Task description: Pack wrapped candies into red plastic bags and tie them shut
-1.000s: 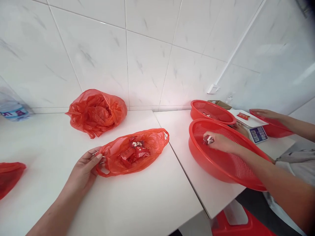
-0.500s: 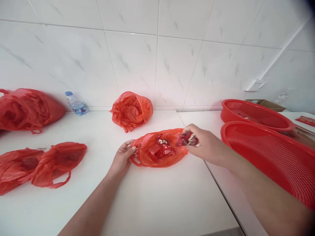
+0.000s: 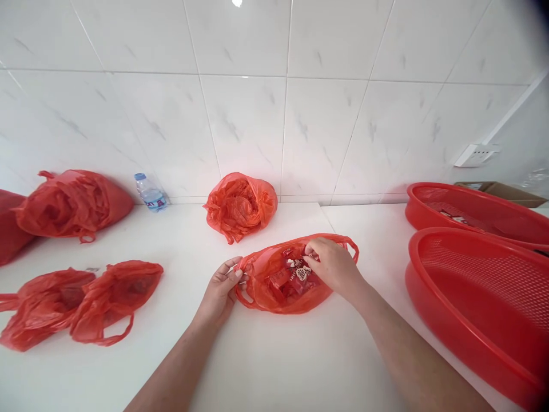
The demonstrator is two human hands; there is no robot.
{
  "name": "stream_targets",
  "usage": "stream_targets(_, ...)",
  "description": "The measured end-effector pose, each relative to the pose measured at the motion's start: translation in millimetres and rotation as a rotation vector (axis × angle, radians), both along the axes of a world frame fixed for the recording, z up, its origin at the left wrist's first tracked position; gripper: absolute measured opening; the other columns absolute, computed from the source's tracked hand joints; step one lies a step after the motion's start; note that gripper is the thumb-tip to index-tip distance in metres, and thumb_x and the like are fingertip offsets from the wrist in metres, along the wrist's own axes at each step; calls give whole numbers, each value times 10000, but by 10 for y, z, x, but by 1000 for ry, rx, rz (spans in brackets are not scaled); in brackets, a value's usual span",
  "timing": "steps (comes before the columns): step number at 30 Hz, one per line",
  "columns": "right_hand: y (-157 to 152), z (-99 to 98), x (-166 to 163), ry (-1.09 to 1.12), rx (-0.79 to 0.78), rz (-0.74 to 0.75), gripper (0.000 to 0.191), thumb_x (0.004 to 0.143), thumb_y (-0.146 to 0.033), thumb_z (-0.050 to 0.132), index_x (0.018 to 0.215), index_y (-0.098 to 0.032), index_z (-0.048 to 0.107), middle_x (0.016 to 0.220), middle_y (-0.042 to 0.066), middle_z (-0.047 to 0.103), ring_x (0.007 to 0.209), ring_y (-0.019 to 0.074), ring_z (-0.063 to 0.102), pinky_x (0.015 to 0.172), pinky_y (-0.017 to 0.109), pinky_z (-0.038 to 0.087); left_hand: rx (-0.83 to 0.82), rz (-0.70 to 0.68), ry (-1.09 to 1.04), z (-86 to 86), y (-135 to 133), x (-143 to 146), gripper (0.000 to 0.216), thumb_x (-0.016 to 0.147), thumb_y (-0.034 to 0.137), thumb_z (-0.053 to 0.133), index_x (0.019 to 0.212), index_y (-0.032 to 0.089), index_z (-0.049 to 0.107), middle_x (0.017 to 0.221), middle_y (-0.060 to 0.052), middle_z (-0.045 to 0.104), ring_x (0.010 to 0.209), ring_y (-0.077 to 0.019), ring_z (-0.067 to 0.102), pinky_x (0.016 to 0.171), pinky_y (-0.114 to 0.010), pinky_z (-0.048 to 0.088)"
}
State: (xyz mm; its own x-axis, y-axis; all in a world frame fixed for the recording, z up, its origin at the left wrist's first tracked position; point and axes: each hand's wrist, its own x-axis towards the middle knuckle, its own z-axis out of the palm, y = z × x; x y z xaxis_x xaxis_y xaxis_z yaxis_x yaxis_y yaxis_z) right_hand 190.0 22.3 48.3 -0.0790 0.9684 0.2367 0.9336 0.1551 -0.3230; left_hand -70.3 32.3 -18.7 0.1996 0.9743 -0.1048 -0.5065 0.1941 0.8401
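Right hand [image 3: 332, 266], up from above the bag half a second ago, now grips a red packet [image 3: 302, 272] inside the open bag [image 3: 274, 297] at frame centre; left hand [image 3: 223, 286] pinches its rim.

A thin red plastic bag [image 3: 283, 294] is lying open on its side just below the middle of the frame, its mouth gaping upward and one loop handle sticking out at its upper right. Small red wrapped packets [image 3: 295, 274] are sitting heaped inside it, one showing a white pattern.
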Motion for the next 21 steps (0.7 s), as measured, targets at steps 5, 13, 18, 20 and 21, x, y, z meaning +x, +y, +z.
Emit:
stream_targets(5, -83, -170, 61, 28, -271, 64, 39, 712, -208, 564, 728, -218, 531, 826, -18, 610, 638, 125, 522, 498, 248, 266, -24, 0, 21, 18, 7, 1, 411, 718, 237, 738, 1086, 192, 559, 700, -14, 682, 586, -78, 607, 626, -180, 496)
stream_targets(13, -35, -320, 215, 193, -320, 156, 324, 687, -206, 607, 997, -256, 531, 966, 21, 616, 833, 184, 576, 593, 248, 372, -29, -34, 35, 6, 55, -8, 389, 726, 223, 728, 1083, 197, 577, 725, -25, 697, 607, -99, 636, 638, -199, 513)
stream_targets(18, -7, -275, 356, 467, -454, 224, 237, 712, -210, 579, 933, -249, 503, 1003, 3, 607, 847, 161, 577, 644, 253, 417, -30, -34, 40, 2, 45, -23, 373, 744, 220, 712, 1093, 207, 581, 740, -24, 696, 617, -94, 634, 646, -196, 515)
stream_targets(20, 28, -298, 414, 613, -520, 269, 152, 740, -234, 552, 884, -234, 503, 936, -6, 602, 815, 149, 568, 645, 254, 424, -26, -37, 37, 3, 43, -24, 365, 747, 217, 709, 1090, 209, 586, 748, -23, 694, 629, -94, 634, 656, -196, 515)
stream_targets(21, 48, -320, 436, 694, -554, 293, 139, 753, -238, 533, 889, -230, 507, 896, -9, 598, 792, 143, 564, 643, 255, 430, -24, -40, 37, 4, 44, -23, 361, 747, 215, 708, 1088, 210, 588, 751, -24, 694, 633, -94, 634, 660, -197, 515)
